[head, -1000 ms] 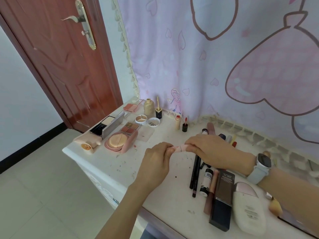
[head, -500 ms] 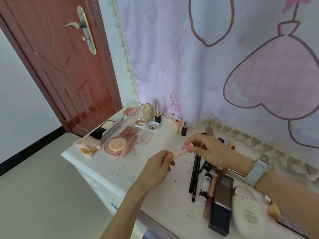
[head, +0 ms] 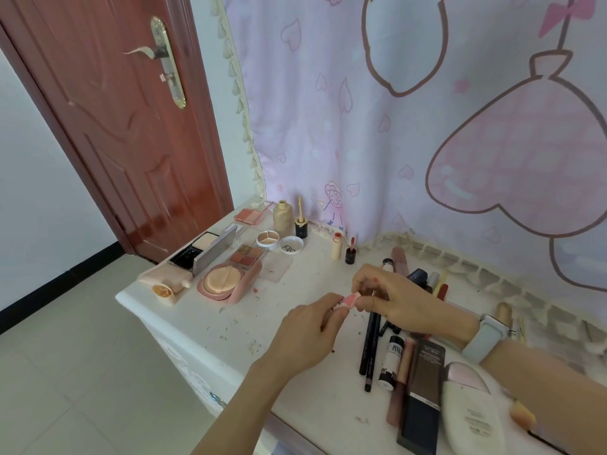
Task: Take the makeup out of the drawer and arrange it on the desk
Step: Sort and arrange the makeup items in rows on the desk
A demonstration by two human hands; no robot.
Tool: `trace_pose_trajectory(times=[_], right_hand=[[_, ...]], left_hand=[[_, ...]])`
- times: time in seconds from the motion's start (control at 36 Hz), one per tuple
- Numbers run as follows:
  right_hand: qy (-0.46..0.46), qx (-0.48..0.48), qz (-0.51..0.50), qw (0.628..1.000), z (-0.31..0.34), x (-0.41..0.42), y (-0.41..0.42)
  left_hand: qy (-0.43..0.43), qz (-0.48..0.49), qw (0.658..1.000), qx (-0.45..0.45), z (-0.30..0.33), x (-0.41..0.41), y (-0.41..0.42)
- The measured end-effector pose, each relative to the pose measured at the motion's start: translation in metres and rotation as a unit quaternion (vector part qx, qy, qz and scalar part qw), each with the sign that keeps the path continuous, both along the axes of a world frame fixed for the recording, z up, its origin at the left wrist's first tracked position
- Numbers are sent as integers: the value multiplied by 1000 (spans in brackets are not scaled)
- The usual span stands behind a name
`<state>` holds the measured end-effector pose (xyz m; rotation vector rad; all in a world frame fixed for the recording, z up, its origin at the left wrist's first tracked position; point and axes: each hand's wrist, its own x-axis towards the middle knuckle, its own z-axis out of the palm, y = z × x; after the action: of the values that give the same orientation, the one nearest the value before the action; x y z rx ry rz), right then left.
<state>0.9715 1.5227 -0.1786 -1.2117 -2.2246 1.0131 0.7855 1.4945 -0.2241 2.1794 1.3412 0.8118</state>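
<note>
Over the middle of the white desk my left hand and my right hand both pinch a small pink lip-gloss tube, one at each end. Only a short pink part of the tube shows between the fingers. Opened makeup lies at the desk's left: a round pink powder compact, an eyeshadow palette, a black compact and a blush pan. No drawer is in view.
Black pencils, a white tube, a dark long box and a white oval bottle lie at the right. Small bottles stand by the pink curtain. A red-brown door is at left.
The hands drew slightly apart half a second ago, showing the tube tilted; now they are close together again around it. The view has shifted a little lower.
</note>
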Motion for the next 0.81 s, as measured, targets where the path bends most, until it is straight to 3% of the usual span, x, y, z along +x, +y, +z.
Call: trace_pose_trajectory(times=[0.22, 0.36, 0.42, 0.5, 0.67, 0.75, 0.81], right_hand=[[31, 0, -7, 999, 7, 7, 7], [166, -52, -121, 977, 11, 19, 18], [280, -136, -166, 936, 9, 21, 21], [428, -254, -212, 841, 4, 16, 22], [537, -343, -151, 755, 2, 12, 26], [530, -321, -170, 766, 6, 13, 32], [473, -260, -192, 820, 6, 13, 34]], left_hand=[[-46, 21, 997, -64, -3, -8, 9], [-136, 63, 978, -145, -7, -17, 17], [-199, 86, 959, -185, -5, -19, 21], [-275, 101, 938, -186, 1, -16, 25], [-295, 114, 937, -149, 0, -6, 41], [-306, 129, 932, -145, -2, 1, 50], [-303, 153, 933, -119, -3, 5, 57]])
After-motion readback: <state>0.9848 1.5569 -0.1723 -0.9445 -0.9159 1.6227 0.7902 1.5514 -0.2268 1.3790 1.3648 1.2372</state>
